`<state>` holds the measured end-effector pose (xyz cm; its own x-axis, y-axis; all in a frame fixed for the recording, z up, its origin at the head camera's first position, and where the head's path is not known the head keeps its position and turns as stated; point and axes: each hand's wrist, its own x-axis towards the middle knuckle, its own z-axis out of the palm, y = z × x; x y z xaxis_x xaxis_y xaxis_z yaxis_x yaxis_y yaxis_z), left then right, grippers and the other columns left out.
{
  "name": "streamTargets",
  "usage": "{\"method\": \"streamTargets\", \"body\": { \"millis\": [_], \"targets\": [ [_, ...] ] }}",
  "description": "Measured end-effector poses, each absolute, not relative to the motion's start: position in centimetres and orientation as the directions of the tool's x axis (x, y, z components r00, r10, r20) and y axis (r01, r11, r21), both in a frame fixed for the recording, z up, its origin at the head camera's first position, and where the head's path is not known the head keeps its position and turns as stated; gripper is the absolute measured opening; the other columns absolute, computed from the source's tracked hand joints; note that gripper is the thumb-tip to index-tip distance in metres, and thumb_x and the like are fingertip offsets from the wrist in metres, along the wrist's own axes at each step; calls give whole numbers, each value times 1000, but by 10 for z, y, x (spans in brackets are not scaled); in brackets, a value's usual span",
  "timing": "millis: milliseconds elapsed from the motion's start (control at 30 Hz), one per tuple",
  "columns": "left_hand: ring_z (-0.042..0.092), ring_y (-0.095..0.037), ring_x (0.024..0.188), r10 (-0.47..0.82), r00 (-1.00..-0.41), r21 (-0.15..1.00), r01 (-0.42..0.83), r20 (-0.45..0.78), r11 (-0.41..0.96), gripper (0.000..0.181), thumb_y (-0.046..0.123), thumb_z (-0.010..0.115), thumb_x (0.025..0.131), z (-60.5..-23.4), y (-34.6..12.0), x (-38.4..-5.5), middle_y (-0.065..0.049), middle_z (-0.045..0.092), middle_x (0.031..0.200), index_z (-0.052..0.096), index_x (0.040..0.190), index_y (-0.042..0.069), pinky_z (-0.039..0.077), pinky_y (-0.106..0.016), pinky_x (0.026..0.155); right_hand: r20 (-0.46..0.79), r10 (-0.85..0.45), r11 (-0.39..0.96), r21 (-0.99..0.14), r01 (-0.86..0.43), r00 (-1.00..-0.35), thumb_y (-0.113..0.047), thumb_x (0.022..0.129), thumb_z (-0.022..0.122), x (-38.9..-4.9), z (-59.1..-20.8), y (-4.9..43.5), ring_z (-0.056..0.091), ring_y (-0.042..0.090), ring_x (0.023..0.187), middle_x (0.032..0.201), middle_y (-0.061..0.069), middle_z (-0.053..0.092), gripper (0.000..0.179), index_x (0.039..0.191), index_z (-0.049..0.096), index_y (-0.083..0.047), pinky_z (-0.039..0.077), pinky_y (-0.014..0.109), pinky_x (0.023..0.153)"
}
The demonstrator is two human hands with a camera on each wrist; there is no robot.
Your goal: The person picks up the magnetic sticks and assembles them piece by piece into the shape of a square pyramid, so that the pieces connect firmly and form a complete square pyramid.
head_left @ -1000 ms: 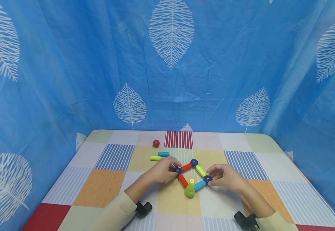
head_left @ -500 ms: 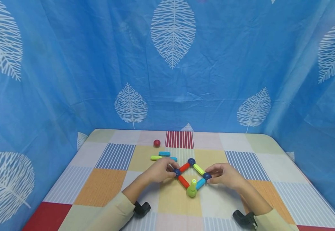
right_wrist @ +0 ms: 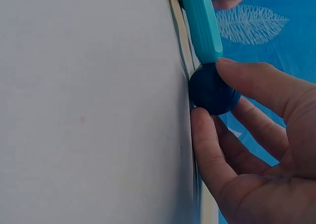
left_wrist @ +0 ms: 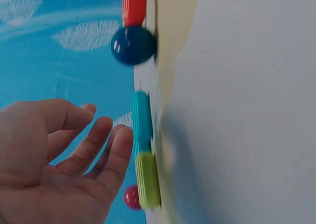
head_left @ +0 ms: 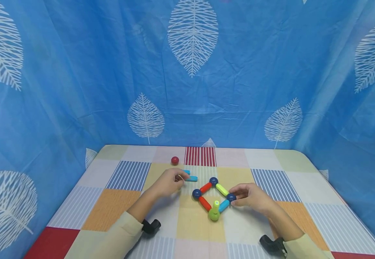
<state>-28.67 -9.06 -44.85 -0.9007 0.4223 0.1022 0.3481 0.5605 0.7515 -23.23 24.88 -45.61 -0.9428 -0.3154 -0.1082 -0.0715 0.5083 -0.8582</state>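
Note:
A four-sided frame of magnetic rods and balls lies on the table. Its sides are two red rods (head_left: 205, 203), a lime rod (head_left: 222, 189) and a light blue rod (head_left: 224, 205). Dark blue balls join three corners; a green ball (head_left: 214, 215) with a short lime rod standing on it forms the front one. My right hand (head_left: 250, 196) pinches the right corner's dark blue ball (right_wrist: 212, 91) between thumb and fingers. Beside the left corner ball (head_left: 196, 194), my left hand (head_left: 169, 181) holds nothing, fingers loosely bent, close to a loose light blue rod (head_left: 192, 178) and lime rod (left_wrist: 148, 179).
Behind the left hand lies a second light blue rod (head_left: 186, 172), partly hidden. A red ball (head_left: 174, 160) sits farther back on the patchwork tablecloth (head_left: 203, 230). A blue leaf-patterned curtain (head_left: 232, 90) closes off the back and both sides.
My left hand has let go of the left corner ball and moved left and back toward the loose rods. The right hand stays on its ball; the frame shifted slightly.

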Motion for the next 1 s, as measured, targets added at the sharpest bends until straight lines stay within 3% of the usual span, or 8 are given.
{"method": "streamTargets", "body": {
  "millis": [167, 467, 667, 1000],
  "targets": [
    [64, -19, 97, 368, -921, 740, 336, 129, 582, 22, 0, 62, 94, -446, -101, -296, -6, 72, 109, 76, 109, 7, 56, -41, 92, -109, -327, 505, -860, -76, -939, -8, 81, 85, -233, -456, 249, 63, 21, 94, 108, 11, 72, 43, 121, 70, 1, 56, 24, 74],
    [66, -20, 100, 357, -923, 721, 345, 144, 602, 19, 1, 67, 93, -448, -111, -306, -6, 74, 108, 77, 107, 8, 56, -42, 96, -135, -340, 501, -863, -58, -931, -12, 79, 87, -237, -457, 251, 63, 21, 95, 105, 9, 71, 47, 122, 70, -1, 56, 25, 76],
    [66, -27, 107, 359, -924, 698, 342, 130, 629, 23, -1, 74, 86, -450, -111, -309, -7, 74, 110, 77, 107, 8, 54, -47, 100, -136, -341, 497, -866, -56, -930, -11, 80, 86, -237, -458, 252, 62, 21, 94, 105, 10, 70, 46, 122, 70, -1, 56, 26, 75],
    [65, -28, 115, 336, -941, 669, 279, 46, 689, 26, 0, 73, 88, -451, -107, -312, -8, 72, 118, 76, 111, 12, 53, -46, 104, -119, -335, 470, -881, -56, -935, -6, 83, 83, -233, -456, 250, 61, 21, 92, 107, 13, 70, 43, 122, 69, 2, 55, 24, 72]
  ]
}}
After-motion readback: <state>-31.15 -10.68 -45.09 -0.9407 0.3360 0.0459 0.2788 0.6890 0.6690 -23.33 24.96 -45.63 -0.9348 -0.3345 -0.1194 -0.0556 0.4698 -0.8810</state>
